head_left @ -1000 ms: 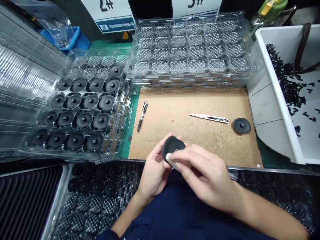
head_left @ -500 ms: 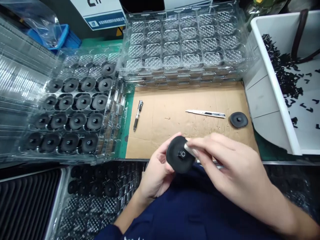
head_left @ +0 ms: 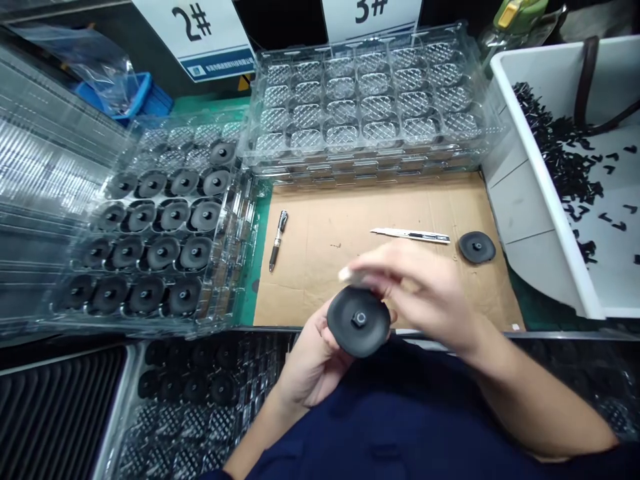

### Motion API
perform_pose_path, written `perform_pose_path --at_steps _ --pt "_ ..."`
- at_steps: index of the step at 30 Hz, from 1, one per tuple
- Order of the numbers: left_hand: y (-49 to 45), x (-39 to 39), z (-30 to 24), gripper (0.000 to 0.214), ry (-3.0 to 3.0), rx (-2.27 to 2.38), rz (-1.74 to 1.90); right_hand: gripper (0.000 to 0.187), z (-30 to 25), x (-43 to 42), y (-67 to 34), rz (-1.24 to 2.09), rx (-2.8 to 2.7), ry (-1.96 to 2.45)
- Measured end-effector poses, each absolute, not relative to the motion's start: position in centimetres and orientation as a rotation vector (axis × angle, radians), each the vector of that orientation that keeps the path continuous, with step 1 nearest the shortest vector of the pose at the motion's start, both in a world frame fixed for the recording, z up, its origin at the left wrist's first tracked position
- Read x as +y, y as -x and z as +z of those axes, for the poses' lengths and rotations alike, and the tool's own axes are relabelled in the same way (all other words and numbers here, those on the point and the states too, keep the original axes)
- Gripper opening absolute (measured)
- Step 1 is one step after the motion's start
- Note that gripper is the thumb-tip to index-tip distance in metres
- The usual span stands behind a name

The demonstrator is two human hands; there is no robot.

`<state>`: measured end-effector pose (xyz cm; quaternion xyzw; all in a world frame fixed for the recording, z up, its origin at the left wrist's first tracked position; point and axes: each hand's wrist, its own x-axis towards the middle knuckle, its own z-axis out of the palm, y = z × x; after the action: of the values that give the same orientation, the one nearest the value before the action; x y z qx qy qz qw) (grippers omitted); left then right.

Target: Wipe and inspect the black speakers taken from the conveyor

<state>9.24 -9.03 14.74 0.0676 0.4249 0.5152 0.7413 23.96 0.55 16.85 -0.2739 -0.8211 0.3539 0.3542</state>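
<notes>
My left hand (head_left: 313, 360) holds a round black disc part (head_left: 359, 321) with a small hub at its centre, face up above the near edge of a cardboard sheet (head_left: 350, 220). My right hand (head_left: 425, 293) hovers just above and behind the disc. It is blurred, its fingers are pinched together, and a small pale object (head_left: 346, 273) shows at their tips. A second black disc (head_left: 477, 247) lies on the cardboard at the right, beside a utility knife blade (head_left: 410, 235).
A clear tray (head_left: 150, 227) holding several black discs lies at the left. Empty clear trays (head_left: 360, 100) are stacked at the back. A white bin (head_left: 545, 193) with small black parts stands at the right. A pen (head_left: 278, 240) lies on the cardboard. More trays sit below the near edge.
The disc has turned face up and sits slightly lower. My right hand has lifted off its centre and moved up and back, blurred by motion.
</notes>
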Motion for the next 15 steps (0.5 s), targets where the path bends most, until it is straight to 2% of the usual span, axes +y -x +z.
perform_pose_path --at_steps 4,9,12,15 --pt "-8.7 -8.9 15.1 0.047 -0.102 0.665 1.158 0.016 12.3 0.5 -25.9 1.077 -2.053 1.257" --pt "-8.4 -8.9 14.7 0.061 -0.113 0.619 1.174 0.019 6.6 -3.3 -26.8 1.254 -2.162 1.261" --pt "-8.4 -8.8 14.5 0.061 -0.111 0.665 1.179 0.019 6.8 -3.4 -26.9 1.228 -2.115 1.321" --pt "-8.6 -8.6 14.4 0.063 -0.123 0.731 1.189 0.019 10.6 -2.0 -26.3 1.114 -1.999 1.363"
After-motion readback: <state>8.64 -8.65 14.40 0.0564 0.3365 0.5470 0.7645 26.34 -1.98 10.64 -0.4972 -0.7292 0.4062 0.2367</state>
